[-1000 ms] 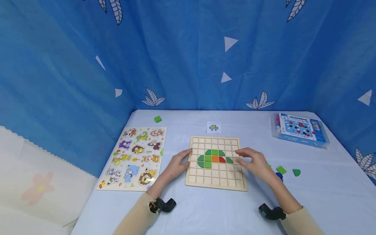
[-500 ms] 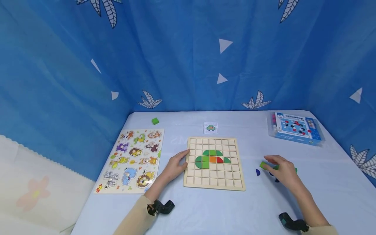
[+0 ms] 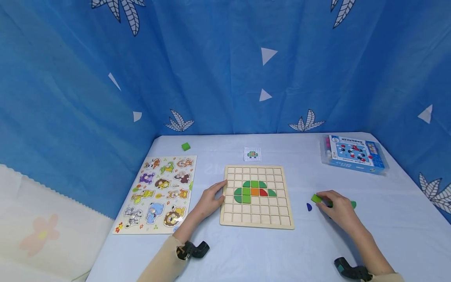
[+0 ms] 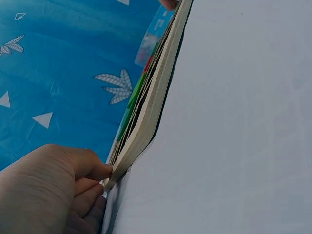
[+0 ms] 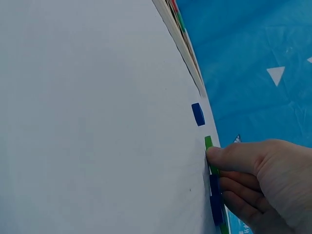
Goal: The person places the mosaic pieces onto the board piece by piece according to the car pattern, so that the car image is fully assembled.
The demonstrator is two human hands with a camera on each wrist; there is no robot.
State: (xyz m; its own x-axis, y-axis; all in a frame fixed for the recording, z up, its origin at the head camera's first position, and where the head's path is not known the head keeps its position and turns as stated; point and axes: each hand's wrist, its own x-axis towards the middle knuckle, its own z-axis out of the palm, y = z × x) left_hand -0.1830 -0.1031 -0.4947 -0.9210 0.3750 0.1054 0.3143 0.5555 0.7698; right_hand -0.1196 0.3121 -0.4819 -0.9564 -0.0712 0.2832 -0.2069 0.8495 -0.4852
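Observation:
A wooden grid board (image 3: 257, 219) lies on the table, with green, orange and red tiles set as a turtle-like shape. My left hand (image 3: 209, 201) rests at its left edge, thumb and fingertips touching the rim; the left wrist view shows the thumb (image 4: 95, 165) right at the board's corner. To the right of the board, my right hand (image 3: 336, 207) pinches a green square tile (image 3: 316, 198), low at the tabletop. A dark blue half-round tile (image 3: 309, 206) lies just left of it. Blue tiles (image 5: 216, 207) sit under the right fingers, hidden from above.
A small pattern card (image 3: 252, 154) lies behind the board. An animal puzzle board (image 3: 121, 207) is at left, with a green square (image 3: 186, 146) behind it. A boxed set (image 3: 356, 154) stands back right. A green rounded tile (image 3: 354, 204) shows behind the right hand.
My right hand has moved from the grid board's right edge out to the loose tiles and taken hold of a green square. The left hand stays at the board's edge.

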